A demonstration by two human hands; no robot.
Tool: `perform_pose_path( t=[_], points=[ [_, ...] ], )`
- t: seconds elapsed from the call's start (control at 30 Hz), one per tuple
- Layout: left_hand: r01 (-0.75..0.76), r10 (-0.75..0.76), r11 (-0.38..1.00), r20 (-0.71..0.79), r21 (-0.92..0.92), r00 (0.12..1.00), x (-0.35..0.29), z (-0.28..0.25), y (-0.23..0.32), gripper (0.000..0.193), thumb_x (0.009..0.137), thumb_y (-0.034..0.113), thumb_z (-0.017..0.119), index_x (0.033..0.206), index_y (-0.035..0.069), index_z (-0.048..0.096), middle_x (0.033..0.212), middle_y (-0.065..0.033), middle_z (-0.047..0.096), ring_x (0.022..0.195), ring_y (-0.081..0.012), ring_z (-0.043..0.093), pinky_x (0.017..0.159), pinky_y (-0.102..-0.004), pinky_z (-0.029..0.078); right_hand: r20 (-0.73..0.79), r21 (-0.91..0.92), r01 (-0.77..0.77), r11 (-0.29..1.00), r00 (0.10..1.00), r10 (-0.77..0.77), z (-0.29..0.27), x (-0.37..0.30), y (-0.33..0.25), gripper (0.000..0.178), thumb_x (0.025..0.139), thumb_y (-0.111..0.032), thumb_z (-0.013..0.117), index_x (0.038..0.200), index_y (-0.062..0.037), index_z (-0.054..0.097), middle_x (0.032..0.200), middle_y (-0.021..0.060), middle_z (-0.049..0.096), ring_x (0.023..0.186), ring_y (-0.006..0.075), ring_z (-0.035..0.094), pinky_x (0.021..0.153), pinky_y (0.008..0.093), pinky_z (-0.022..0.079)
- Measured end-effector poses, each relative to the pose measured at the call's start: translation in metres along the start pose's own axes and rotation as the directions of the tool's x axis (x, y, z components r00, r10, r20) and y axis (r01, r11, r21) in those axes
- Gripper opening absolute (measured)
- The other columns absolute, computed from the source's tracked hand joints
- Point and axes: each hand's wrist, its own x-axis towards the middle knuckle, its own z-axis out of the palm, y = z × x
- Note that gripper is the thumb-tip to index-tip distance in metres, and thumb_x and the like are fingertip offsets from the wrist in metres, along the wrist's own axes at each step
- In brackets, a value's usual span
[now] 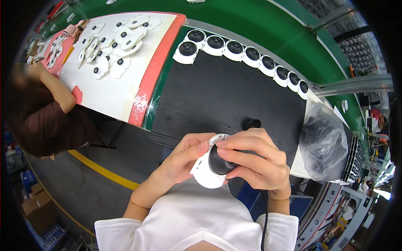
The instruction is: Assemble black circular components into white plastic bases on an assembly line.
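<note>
The person sits at a long bench, and both hands are lifted up in front of the chest, just past the near edge of the black mat [226, 96]. That mat has lots of bare room in the middle. Along its far edge stands a row of white dome cameras [247, 53], side by side, close to a silver rail [251, 42]. One small black round part [253, 124] lies on the mat, just past the fingers.

The left hand [184, 161] and the right hand [255, 161] both hold one white dome camera [211, 167]. It is a white round shell with a dark shiny dome in the middle. The left hand is curled around its left rim, with the thumb on the top edge. The right hand is wrapped over the right side, and its fingers [234, 144] press on the dark dome and the top rim. So the camera sits right between the two hands, tilted, held up in the air and not touching the mat.

To the left is a white board with a pink edge [146, 79], with many flat white covers [113, 50] piled on it. Another person [46, 121] in a brown sleeve leans on that board, well apart from the hands. To the right, a clear plastic bag [324, 142] sits bunched up at the end of the mat.
</note>
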Motion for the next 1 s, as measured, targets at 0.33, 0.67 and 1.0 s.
perform_pose_path(
  t=[0.33,0.67,1.0],
  points=[
    [0.307,-0.234,0.925,0.299,-0.226,0.925,0.002,-0.014,-0.009,0.052,0.101,0.037,0.051,0.126,-0.008,0.051,0.110,-0.0248,0.064,0.098,-0.0347,0.069,0.073,-0.0453,0.063,0.232,0.214,0.191,0.958,0.943,-0.240,-0.019,0.002,0.000,0.037,0.076,-0.010,0.075,0.110,0.0004,0.070,0.119,0.0096,0.067,0.104,0.0218,0.064,0.078,0.0337,0.044],
    [0.317,-0.253,0.934,0.325,-0.163,0.911,0.007,-0.014,-0.009,0.049,0.099,0.034,0.054,0.124,-0.008,0.053,0.110,-0.0239,0.064,0.106,-0.0360,0.066,0.079,-0.0469,0.061,0.169,-0.010,0.256,0.967,0.953,-0.251,-0.024,0.007,-0.008,0.034,0.071,-0.026,0.080,0.090,-0.0001,0.068,0.094,0.0081,0.066,0.076,0.0203,0.060,0.066,0.0319,0.042],
    [-0.006,0.010,0.995,-0.046,0.095,0.999,0.008,0.000,0.006,0.071,0.082,0.027,0.073,0.135,-0.012,0.046,0.128,-0.0239,0.059,0.117,-0.0273,0.062,0.101,-0.0376,0.050,0.151,-0.262,-0.058,0.963,0.983,0.101,-0.014,-0.008,0.007,0.043,0.072,-0.034,0.079,0.105,-0.0085,0.072,0.079,0.0040,0.056,0.063,0.0190,0.054,0.052,0.0321,0.042]
  ],
)
